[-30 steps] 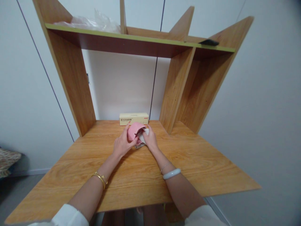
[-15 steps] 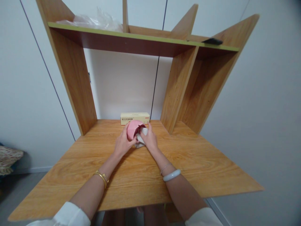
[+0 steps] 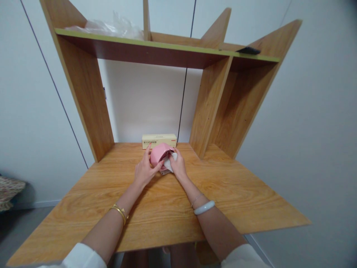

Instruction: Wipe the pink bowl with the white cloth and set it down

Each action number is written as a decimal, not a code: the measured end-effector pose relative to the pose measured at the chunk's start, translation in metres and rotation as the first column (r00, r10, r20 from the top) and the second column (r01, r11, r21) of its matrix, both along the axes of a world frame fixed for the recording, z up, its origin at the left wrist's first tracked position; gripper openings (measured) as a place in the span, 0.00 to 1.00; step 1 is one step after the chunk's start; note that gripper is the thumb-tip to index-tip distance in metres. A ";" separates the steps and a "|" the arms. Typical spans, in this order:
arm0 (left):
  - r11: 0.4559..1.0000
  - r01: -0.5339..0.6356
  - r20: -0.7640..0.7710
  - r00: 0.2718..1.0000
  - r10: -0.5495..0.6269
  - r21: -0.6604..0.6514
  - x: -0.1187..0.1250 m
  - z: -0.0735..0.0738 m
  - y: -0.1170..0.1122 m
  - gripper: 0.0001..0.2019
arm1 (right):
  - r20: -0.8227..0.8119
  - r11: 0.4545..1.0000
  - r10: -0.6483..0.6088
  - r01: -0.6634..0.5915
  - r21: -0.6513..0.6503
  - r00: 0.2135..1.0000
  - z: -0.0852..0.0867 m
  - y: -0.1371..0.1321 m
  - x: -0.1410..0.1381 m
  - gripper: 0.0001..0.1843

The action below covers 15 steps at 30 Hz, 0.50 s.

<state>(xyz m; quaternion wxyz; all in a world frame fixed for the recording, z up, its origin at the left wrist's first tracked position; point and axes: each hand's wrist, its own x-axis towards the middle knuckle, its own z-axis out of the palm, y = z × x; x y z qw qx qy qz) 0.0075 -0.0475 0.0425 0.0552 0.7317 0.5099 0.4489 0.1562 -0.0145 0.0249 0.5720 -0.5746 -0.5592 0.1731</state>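
Observation:
A pink cup [image 3: 158,153] lies tilted on its side over the wooden desk [image 3: 156,208], its dark inside turned to the right. My left hand [image 3: 144,171] is wrapped round the cup from the left. My right hand [image 3: 177,166] grips a white cloth [image 3: 168,162] and presses it against the cup's mouth. Part of the cloth hangs beneath the cup, touching the desk.
A long cream box [image 3: 158,140] lies at the back of the desk against the wall, just behind the cup. Wooden uprights [image 3: 208,108] rise on both sides. The upper shelf [image 3: 156,46] bears clear plastic [image 3: 108,26] and a dark flat object [image 3: 248,50].
The cup has turned a little in my left hand and the cloth has shifted at its mouth. Both hands stay in the same place.

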 end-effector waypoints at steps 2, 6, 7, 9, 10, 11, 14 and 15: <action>0.999 0.036 0.077 0.996 -0.035 -0.022 0.002 -0.002 0.002 0.44 | -0.121 0.996 0.076 -0.070 0.047 0.990 -0.003 0.004 -0.004 0.19; 0.984 0.140 0.135 0.983 -0.124 -0.113 0.007 -0.007 0.002 0.40 | -0.187 0.983 0.181 -0.181 0.017 0.966 -0.003 0.005 -0.011 0.16; 0.982 0.145 0.148 0.981 -0.127 -0.120 0.007 -0.007 0.001 0.37 | -0.155 0.986 0.162 -0.164 0.004 0.974 -0.001 0.003 -0.011 0.17; 0.987 0.120 0.157 0.982 -0.102 -0.105 0.007 -0.006 0.001 0.34 | -0.038 0.997 0.071 -0.073 -0.036 0.997 0.004 -0.001 -0.009 0.23; 0.991 0.096 0.146 0.986 -0.081 -0.098 0.006 -0.005 0.001 0.33 | 0.043 0.998 0.015 -0.013 -0.062 0.999 0.008 -0.004 -0.007 0.27; 0.993 0.070 0.124 0.991 -0.058 -0.096 0.005 -0.004 0.001 0.32 | 0.134 0.995 -0.033 0.045 -0.090 0.990 0.011 -0.007 -0.005 0.30; 0.993 -0.016 0.036 0.999 0.020 -0.114 0.001 -0.001 0.001 0.32 | 0.383 0.973 -0.113 0.180 -0.145 0.917 0.020 -0.015 0.001 0.36; 0.992 -0.034 0.011 0.999 0.036 -0.120 0.000 0.000 0.001 0.32 | 0.434 0.969 -0.116 0.199 -0.150 0.893 0.021 -0.016 0.002 0.36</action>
